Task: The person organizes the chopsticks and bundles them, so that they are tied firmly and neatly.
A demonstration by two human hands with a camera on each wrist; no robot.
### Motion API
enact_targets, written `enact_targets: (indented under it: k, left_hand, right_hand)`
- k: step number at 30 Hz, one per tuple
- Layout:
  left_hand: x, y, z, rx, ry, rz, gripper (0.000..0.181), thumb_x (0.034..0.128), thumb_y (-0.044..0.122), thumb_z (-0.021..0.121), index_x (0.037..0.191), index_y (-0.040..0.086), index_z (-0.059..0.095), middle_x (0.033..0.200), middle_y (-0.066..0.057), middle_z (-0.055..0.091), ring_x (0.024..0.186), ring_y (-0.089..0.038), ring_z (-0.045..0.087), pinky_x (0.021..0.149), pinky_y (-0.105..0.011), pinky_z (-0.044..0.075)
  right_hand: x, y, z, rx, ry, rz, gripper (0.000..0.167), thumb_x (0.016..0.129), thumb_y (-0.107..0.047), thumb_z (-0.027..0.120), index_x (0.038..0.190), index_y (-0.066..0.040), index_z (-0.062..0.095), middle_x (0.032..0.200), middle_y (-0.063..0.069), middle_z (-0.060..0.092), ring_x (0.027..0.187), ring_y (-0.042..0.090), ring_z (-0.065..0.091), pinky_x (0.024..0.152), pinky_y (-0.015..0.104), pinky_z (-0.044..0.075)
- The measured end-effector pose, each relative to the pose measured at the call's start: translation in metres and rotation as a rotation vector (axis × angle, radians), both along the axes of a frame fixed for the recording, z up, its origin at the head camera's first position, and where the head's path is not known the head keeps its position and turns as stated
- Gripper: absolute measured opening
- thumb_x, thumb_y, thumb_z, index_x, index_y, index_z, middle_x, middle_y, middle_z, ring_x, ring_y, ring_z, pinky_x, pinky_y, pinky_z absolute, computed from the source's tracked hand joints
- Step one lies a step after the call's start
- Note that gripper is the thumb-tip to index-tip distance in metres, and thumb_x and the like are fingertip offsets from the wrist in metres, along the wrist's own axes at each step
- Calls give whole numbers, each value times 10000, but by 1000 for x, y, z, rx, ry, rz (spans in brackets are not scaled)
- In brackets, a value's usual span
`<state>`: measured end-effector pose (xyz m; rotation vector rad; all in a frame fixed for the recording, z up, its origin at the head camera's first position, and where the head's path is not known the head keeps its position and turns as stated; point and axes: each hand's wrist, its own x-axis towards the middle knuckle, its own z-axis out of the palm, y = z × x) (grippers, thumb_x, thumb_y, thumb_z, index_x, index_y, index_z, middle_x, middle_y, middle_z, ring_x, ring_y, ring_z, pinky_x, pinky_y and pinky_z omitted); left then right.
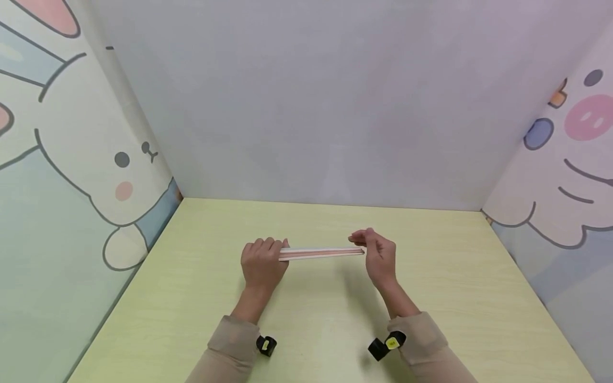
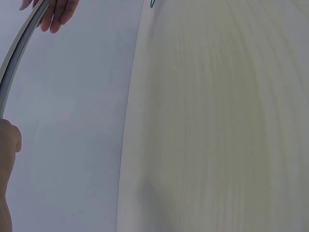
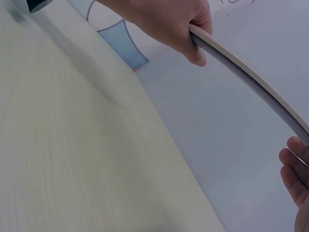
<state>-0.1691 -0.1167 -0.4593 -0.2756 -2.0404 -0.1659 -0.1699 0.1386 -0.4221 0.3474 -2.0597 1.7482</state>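
Observation:
A long, slim, layered object with white and pink bands lies level in the air above the table; its exact kind cannot be told. It looks bowed in the right wrist view. Its left end is gripped by my left hand, with the fingers curled over it, as the right wrist view also shows the left hand. My right hand is at the opposite end, its fingers mostly straight. In the right wrist view, fingertips of the right hand are beside that end; whether they touch it is unclear.
Below the hands spreads a pale yellow wood-grain table. A plain grey wall stands behind it, with cartoon-printed walls at the left and right. Small black devices sit at both wrists.

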Motion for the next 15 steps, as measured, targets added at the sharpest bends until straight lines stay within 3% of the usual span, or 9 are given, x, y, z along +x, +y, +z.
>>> enact_targets:
  k: [4,9,15]
  left_hand:
    - [1,0,-1,0,0,-2,182,786,156,787,665,72,680,610,-44,654,505,-218,566,521,-373,466]
    - [0,0,-2,-3,-5,-1,173,765,149,807,669,75,684,615,-39,657,509,-213,570,525,-367,467]
    - [0,-1,-5,3,-15,-5,178,765,148,804,663,78,676,608,-36,647,507,-213,564,525,-366,464]
  right_hand:
    - [-11,10,-22,4,-24,-53,360,1072,-54,431,926,111,716,902,236,738,855,381,717,806,227,558]
    - [-15,22,-34,78,-87,-144,278,1036,-149,569,933,32,753,903,151,759,821,160,721,757,158,533]
    - [-18,35,-46,288,-37,-214,147,955,-113,686,922,5,767,855,107,762,745,270,730,662,109,494]
